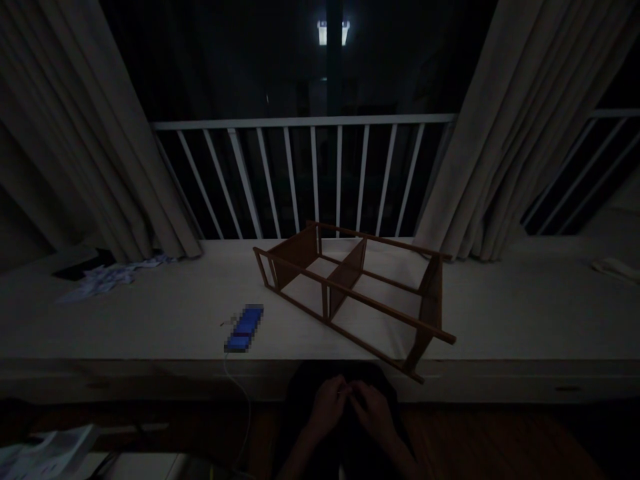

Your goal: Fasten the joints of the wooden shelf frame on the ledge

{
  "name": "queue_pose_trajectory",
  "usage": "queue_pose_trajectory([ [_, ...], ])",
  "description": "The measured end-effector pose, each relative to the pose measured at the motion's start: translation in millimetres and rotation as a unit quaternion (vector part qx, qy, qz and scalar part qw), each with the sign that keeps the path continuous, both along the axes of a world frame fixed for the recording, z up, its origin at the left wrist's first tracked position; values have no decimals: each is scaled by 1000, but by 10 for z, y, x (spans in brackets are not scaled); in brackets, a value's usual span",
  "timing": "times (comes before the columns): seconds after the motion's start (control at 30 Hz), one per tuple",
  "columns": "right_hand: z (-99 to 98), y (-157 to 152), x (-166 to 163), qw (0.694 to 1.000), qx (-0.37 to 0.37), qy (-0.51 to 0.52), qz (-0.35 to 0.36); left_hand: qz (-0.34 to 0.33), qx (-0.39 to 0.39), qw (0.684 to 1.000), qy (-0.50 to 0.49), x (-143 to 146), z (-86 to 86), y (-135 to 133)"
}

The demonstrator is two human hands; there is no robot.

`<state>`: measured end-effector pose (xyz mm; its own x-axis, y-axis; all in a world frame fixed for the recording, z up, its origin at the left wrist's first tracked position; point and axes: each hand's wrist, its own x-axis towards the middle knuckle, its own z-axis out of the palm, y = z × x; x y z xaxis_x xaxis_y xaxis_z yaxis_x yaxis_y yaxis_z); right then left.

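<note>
Window: dark glass (pixel 240 67), one bright lamp (pixel 333 32) showing high up
Railing: white bars (pixel 310 180) across the window
Curtains: pale, drawn aside, left curtain (pixel 75 133) and right curtain (pixel 520 133)
Ledge: long white counter (pixel 150 313) under the window
Floor: brown wood floor (pixel 500 440), dim

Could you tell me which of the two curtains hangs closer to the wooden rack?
The right curtain: its hem falls just behind the right end of the wooden rack, whereas the left curtain ends well off to the rack's left.
</note>
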<state>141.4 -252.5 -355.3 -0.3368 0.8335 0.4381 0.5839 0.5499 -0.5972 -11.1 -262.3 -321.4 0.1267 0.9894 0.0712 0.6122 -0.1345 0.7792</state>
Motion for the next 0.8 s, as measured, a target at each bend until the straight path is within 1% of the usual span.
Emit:
queue_pose_trajectory([
  [0.1, 40, -6, 15, 1000, -6, 22, 16, 3, -15, 1000, -5, -3, 13, 10],
  [0.23, 89, -6, 27, 998, -28, 52, 28, -11, -34, 998, -42, -11, 77, 18],
  [0.37, 140, -8, 16, 995, -63, 79, 23, -27, -57, 995, -77, -21, 140, 19],
  [0.53, 185, -18, -7, 991, -92, 100, 1, -16, -47, 992, -115, -30, 158, 32],
  [0.7, 143, 2, -9, 990, -96, 104, -28, 0, -88, 984, -154, -64, 179, 50],
  [0.8, 82, 22, -2, 988, -99, 105, -46, 4, -87, 982, -167, -89, 162, 45],
])
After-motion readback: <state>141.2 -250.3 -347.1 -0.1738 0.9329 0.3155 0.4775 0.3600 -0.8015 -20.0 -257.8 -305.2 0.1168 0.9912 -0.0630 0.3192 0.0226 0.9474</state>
